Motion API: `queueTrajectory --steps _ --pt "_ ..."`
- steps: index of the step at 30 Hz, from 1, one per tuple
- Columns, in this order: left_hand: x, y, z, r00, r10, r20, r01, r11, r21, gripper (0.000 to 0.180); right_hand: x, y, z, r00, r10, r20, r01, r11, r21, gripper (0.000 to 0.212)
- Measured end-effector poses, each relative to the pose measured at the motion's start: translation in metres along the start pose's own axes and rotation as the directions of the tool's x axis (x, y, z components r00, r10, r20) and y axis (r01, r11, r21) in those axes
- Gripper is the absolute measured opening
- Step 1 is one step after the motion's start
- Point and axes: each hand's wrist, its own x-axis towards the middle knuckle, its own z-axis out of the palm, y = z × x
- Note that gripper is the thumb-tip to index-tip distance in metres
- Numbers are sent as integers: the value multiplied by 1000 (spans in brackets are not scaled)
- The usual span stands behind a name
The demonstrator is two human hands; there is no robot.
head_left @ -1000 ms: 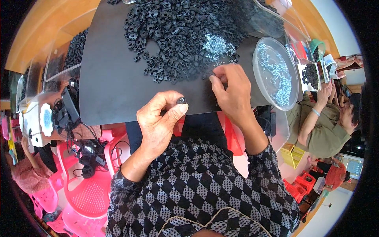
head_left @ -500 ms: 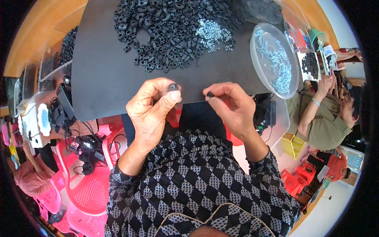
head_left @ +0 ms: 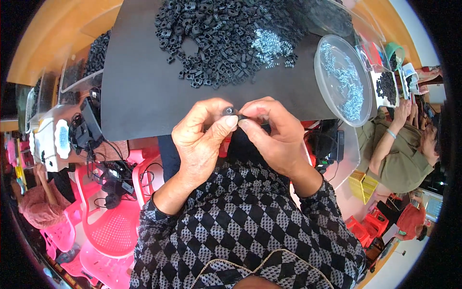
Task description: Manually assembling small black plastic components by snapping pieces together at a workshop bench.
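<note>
Just off the near edge of the dark table, my two hands meet. My left hand pinches a small black plastic part with a round opening between thumb and forefinger. Against its right side, my right hand pinches another small black piece, mostly covered by the fingertips. Beyond my hands lies a wide heap of small black plastic parts. A little pile of silvery coil springs rests on the heap's right side.
A round clear plastic lid holding more springs sits at the table's right. Clear bins of black parts stand at left. Pink plastic chairs are below left. Another person works at right, near a yellow crate.
My right hand has come left, bringing its black piece up against the part in my left hand. The whole view has shifted slightly, so the table and heap appear farther right.
</note>
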Motion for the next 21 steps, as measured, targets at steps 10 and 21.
queueTrajectory --steps 10,21 --pt "3 -5 -2 989 136 -61 -122 975 185 14 19 -4 3 923 -386 16 355 833 -425 26" --pt "4 0 0 1000 31 0 -31 999 17 17 15 2 8 951 -309 -25 275 877 -394 26"
